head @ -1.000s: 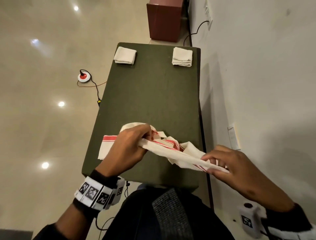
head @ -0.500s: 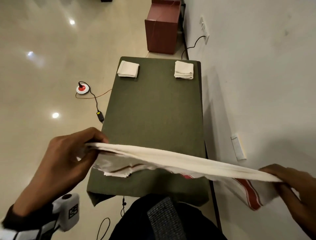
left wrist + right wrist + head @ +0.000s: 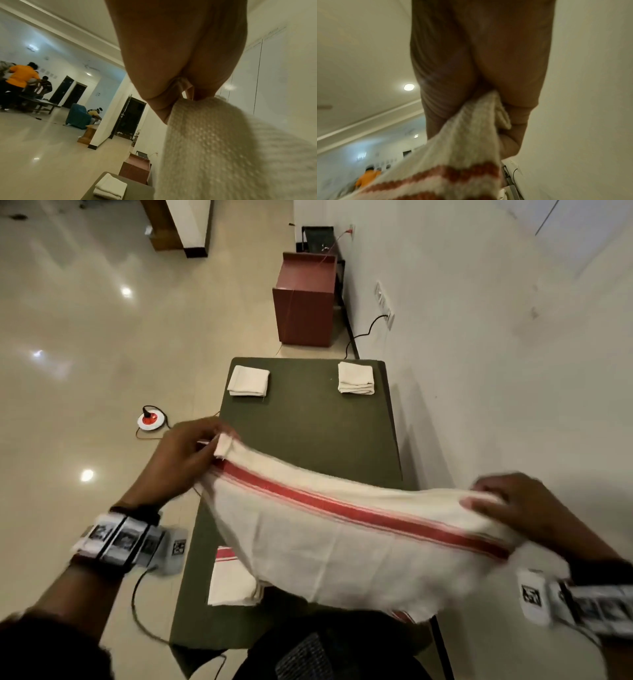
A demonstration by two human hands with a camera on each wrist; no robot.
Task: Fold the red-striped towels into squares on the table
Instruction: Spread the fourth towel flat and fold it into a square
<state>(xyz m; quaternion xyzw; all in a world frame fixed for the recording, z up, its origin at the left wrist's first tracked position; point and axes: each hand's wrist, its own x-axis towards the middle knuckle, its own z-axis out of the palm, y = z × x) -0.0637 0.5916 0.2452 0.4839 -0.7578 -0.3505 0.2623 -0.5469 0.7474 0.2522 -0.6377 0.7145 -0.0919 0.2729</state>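
Note:
A white towel with a red stripe (image 3: pixel 325 529) hangs spread in the air over the near half of the green table (image 3: pixel 308 426). My left hand (image 3: pixel 191 453) pinches its left top corner, and the left wrist view shows the cloth (image 3: pixel 205 142) caught between thumb and fingers. My right hand (image 3: pixel 513 508) grips the right top corner, the striped cloth (image 3: pixel 462 155) bunched in its fingers. Another red-striped towel (image 3: pixel 229 580) lies flat on the table's near left, partly hidden under the held one.
Two folded white towels lie at the table's far corners, one left (image 3: pixel 248 380) and one right (image 3: pixel 355 378). A wall (image 3: pixel 496 371) runs close along the table's right side. A brown cabinet (image 3: pixel 305 302) stands beyond the table. A red-and-white socket (image 3: pixel 149 419) with cables lies on the floor at left.
The towel went from a bunched heap on the table to being lifted and stretched as a thin band, and now hangs open and flat between my hands, which have risen and moved forward.

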